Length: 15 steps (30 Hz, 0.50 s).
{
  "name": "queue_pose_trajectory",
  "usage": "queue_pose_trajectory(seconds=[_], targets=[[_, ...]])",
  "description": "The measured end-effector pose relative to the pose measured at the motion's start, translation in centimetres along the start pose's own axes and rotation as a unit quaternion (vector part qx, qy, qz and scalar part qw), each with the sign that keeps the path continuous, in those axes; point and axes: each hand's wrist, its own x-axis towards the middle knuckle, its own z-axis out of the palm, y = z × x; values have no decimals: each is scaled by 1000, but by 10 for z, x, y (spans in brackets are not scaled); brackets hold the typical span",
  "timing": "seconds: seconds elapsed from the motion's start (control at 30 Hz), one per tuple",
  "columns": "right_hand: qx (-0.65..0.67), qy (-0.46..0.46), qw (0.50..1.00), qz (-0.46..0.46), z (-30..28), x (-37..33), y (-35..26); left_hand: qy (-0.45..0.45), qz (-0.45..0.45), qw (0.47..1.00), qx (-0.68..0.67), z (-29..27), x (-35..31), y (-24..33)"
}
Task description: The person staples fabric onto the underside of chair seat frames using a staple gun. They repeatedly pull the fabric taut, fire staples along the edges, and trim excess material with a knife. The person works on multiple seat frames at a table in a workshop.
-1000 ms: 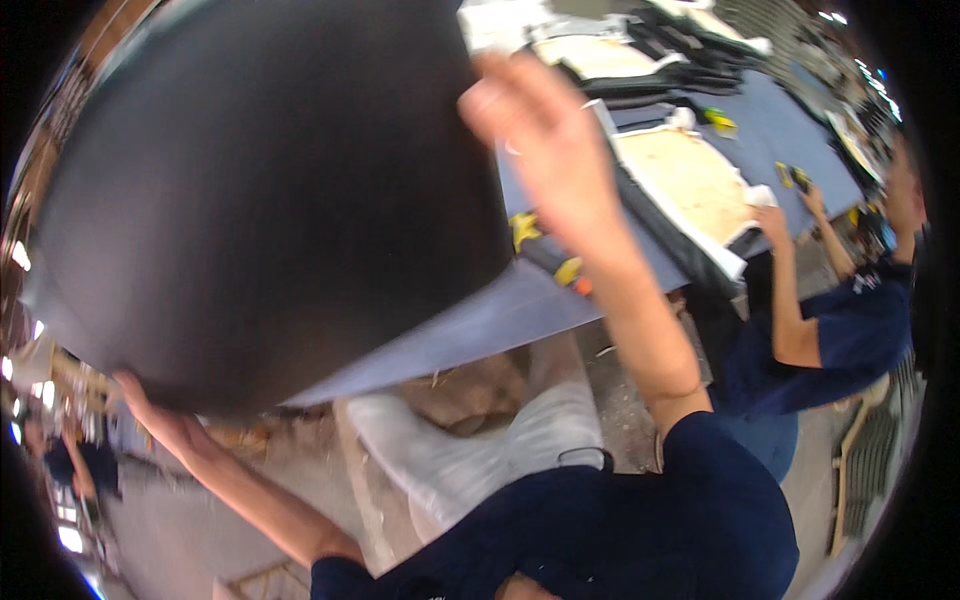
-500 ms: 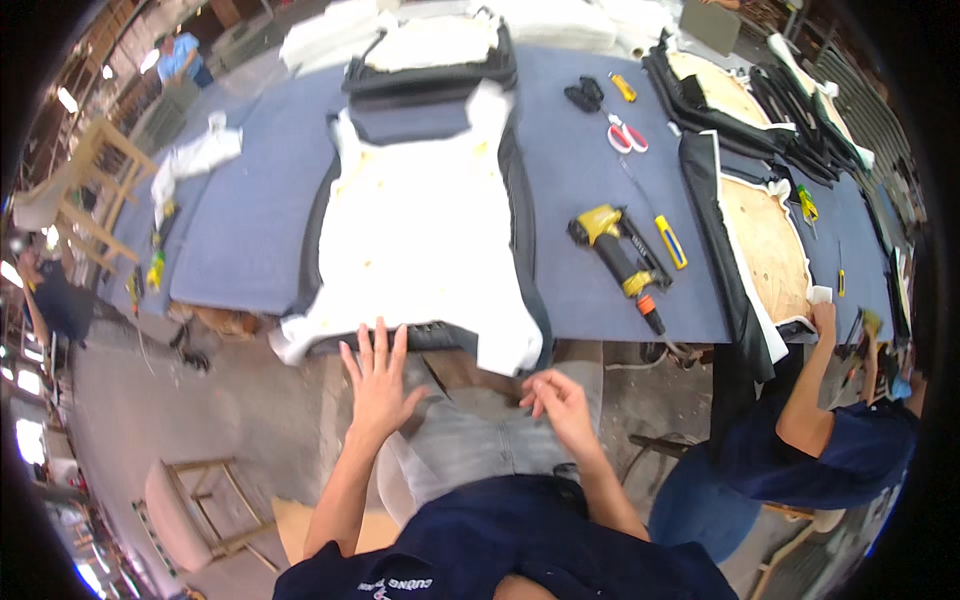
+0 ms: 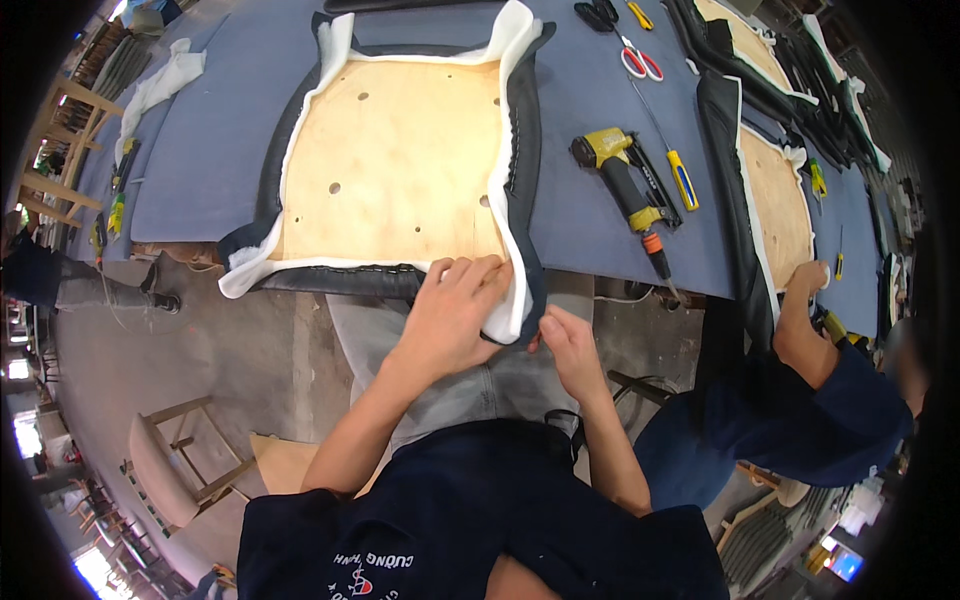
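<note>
A plywood seat panel lies on the blue-grey table in front of me, ringed by white padding and a black cover that stands loose around its edges. My left hand is closed over the near edge beside the right corner, fingers on top against the padding and the thumb lower down, partly hidden. Just past that corner, my right hand pinches the edge of the black cover; its fingertips are partly hidden. Holes dot the bare wood.
Right of the panel lie a yellow-and-black staple gun with its hose, a yellow-handled screwdriver and red-handled scissors. Farther right, a co-worker's hand touches another seat panel. A chair stands on the floor at left.
My left hand has moved right to the near corner and closed there. My right hand stays by the corner, now pinching the cover. The view has shifted, and the panel's bare wood shows more clearly.
</note>
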Motion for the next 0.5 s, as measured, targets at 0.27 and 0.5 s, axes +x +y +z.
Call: queue_pose_trajectory(seconds=[0.27,0.5], targets=[[115,92,989,31,26,-11,-5,-49,-46,998,-15,-5,-10,0],[192,158,966,70,34,-3,-32,14,-13,999,-45,-3,-6,9]])
